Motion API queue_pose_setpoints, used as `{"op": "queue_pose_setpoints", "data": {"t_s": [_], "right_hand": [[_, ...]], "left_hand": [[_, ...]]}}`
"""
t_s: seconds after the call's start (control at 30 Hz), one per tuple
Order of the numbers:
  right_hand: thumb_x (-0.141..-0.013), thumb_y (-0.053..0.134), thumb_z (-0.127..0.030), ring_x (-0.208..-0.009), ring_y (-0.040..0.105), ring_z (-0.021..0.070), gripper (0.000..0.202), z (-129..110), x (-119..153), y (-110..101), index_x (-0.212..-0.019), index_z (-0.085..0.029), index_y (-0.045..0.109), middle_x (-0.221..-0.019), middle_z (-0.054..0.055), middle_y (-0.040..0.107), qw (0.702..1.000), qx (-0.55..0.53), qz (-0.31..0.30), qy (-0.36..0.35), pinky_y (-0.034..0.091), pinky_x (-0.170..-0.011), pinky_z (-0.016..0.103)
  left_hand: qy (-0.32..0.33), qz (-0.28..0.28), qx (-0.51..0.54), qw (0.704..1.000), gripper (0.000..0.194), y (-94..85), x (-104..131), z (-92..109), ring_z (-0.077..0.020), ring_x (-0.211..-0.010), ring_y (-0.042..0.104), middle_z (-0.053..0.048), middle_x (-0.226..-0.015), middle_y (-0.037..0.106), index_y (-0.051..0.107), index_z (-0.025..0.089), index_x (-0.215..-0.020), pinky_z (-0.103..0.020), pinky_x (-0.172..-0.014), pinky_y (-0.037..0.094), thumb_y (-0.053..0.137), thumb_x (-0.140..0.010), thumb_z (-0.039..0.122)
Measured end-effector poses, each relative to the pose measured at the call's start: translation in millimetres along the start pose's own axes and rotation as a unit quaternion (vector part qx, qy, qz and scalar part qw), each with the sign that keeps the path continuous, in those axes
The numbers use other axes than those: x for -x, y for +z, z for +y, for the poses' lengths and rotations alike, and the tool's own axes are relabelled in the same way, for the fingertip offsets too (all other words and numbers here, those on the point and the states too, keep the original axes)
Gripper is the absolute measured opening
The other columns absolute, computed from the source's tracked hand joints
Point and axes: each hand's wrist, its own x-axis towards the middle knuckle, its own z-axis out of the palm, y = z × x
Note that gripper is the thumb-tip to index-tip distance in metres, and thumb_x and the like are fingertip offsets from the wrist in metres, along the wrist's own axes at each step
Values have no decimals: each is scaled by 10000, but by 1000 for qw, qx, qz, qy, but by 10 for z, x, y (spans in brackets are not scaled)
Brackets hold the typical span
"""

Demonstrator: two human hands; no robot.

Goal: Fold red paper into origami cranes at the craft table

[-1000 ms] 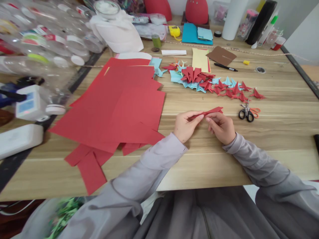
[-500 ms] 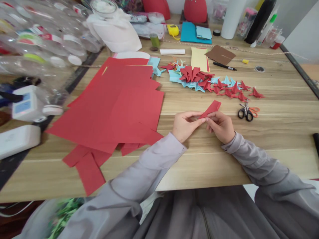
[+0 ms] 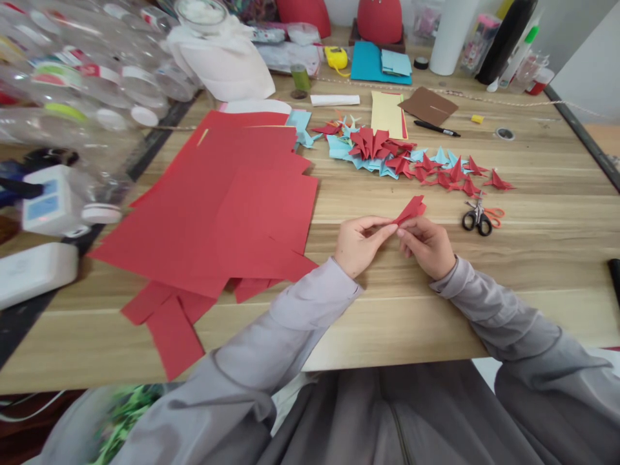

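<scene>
A small folded piece of red paper (image 3: 411,209) is held up just above the table. My left hand (image 3: 361,244) pinches its lower left end between thumb and fingers. Close beside it, my right hand (image 3: 427,245) is closed on the paper's lower edge with bent fingers. The part of the paper inside the fingertips is hidden. Beyond my hands lie folded red paper cranes (image 3: 455,173) and light blue folded papers (image 3: 341,148) in a heap. To the right of my right hand are scissors (image 3: 478,219) with black handles, with an orange-handled pair partly under them.
Large red paper sheets (image 3: 217,213) cover the table's left side, with cut red strips (image 3: 177,336) near the front edge. A black pen (image 3: 436,128), brown paper (image 3: 428,106) and yellow paper (image 3: 387,116) lie farther back. Plastic bottles (image 3: 97,77) crowd the far left.
The upper end of the red paper has narrowed and now shows a split, layered shape. My right hand has shifted slightly left; my left hand is nearly still.
</scene>
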Motion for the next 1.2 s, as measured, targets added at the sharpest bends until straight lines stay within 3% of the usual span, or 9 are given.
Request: {"op": "queue_pose_setpoints", "data": {"t_s": [0.1,0.2,0.4,0.6,0.73,0.87,1.0,1.2], "right_hand": [[-744,656,-506,-396,497,72,350,-44,1,1,-781,-168,575,-518,-46,566,1000,-9,-5,19,415,-398,206],[-727,669,-513,-415,514,78,367,-78,3,6,-766,-163,567,-538,-34,583,999,-28,-11,38,434,-412,215],[-672,728,-459,-486,554,102,340,-58,-27,-3,-760,-164,585,-577,-18,605,998,-46,32,31,499,-499,256],[-633,743,-313,-692,633,150,223,-19,-52,-34,-776,-182,632,-748,12,682,995,-69,71,1,541,-708,323],[-591,731,-239,-697,615,150,178,-17,-67,-55,-732,-188,635,-735,1,679,994,-72,81,10,525,-700,314],[-562,705,-202,-557,532,108,141,-56,-88,-83,-655,-186,601,-606,-33,602,986,-152,38,50,468,-570,261],[-577,613,-243,-428,354,74,131,-153,-92,-118,-595,-193,494,-514,-50,436,951,-277,-58,123,318,-422,229],[-580,573,-303,-409,241,78,236,-194,-97,-175,-558,-216,355,-488,-62,278,936,-299,-114,149,256,-384,222]], "left_hand": [[-7,-9,9,1000,208,9,6,11,-142,-619,641,-56,-783,741,746,169,-787,-253,-551,516,683,-736,360],[3,-12,11,1000,198,18,16,0,-160,-685,662,-61,-837,744,747,177,-804,-266,-590,534,676,-749,354],[125,-60,-34,990,153,3,23,-22,-183,-900,669,-73,-933,734,752,208,-833,-341,-858,523,618,-814,279],[210,-75,-97,970,168,-9,38,-25,-176,-913,664,-91,-983,719,743,204,-910,-330,-833,530,601,-823,226],[233,-79,-88,965,156,-3,57,-9,-182,-906,666,-103,-979,716,742,193,-891,-335,-823,532,610,-815,226],[198,-49,-64,977,151,10,85,28,-179,-849,670,-88,-915,719,739,194,-837,-322,-768,546,600,-825,254],[127,-3,-10,992,170,22,77,16,-120,-610,635,-76,-880,703,724,174,-820,-268,-589,533,600,-827,289],[74,5,31,997,176,30,42,-8,-98,-557,611,-63,-825,701,716,159,-776,-240,-553,514,638,-792,317]]}}
